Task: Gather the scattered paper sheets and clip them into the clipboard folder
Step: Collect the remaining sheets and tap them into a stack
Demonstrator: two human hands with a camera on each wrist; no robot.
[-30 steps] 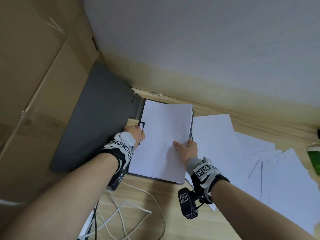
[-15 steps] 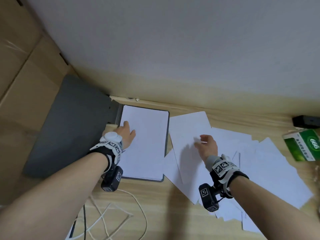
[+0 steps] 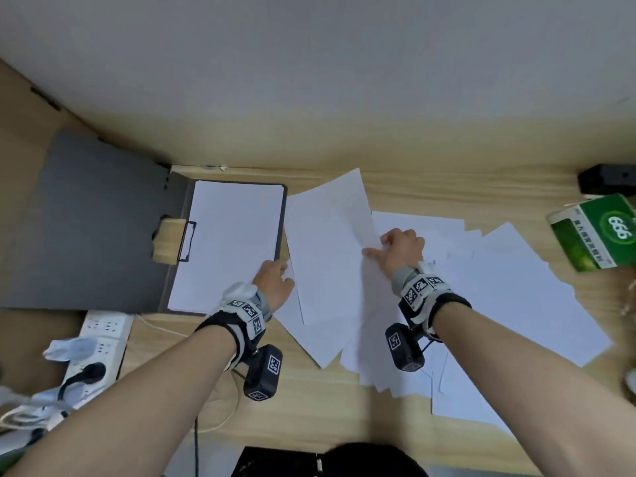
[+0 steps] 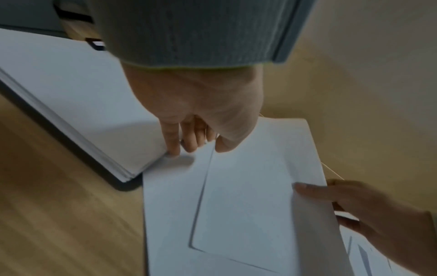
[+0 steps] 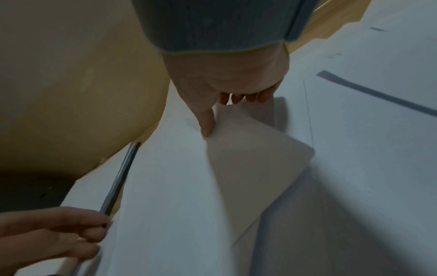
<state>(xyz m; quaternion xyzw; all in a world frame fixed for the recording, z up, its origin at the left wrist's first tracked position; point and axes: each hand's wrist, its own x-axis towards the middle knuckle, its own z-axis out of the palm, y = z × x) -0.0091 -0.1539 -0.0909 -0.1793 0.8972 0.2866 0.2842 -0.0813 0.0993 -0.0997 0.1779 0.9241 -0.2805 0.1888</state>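
The grey clipboard folder (image 3: 86, 218) lies open on the left of the desk. A stack of white paper (image 3: 230, 242) sits on its board under the black clip (image 3: 186, 241). Loose sheets (image 3: 499, 287) lie spread to the right. My right hand (image 3: 392, 249) pinches the right edge of one sheet (image 3: 330, 249), thumb (image 5: 208, 128) on top, and that edge is lifted and bent. My left hand (image 3: 275, 277) holds the same sheet's left edge beside the stack's near right corner (image 4: 132, 168), with its thumb (image 4: 224, 147) on the sheet.
A green box (image 3: 592, 232) and a black object (image 3: 609, 184) sit at the far right. A white power strip (image 3: 99, 342) with cables lies at the near left. Cardboard stands behind the folder cover, and the wall runs along the desk's far edge.
My left hand has left the clip and moved right to the loose sheet. My right hand has gone from the clipped stack to the scattered sheets and taken hold of one.
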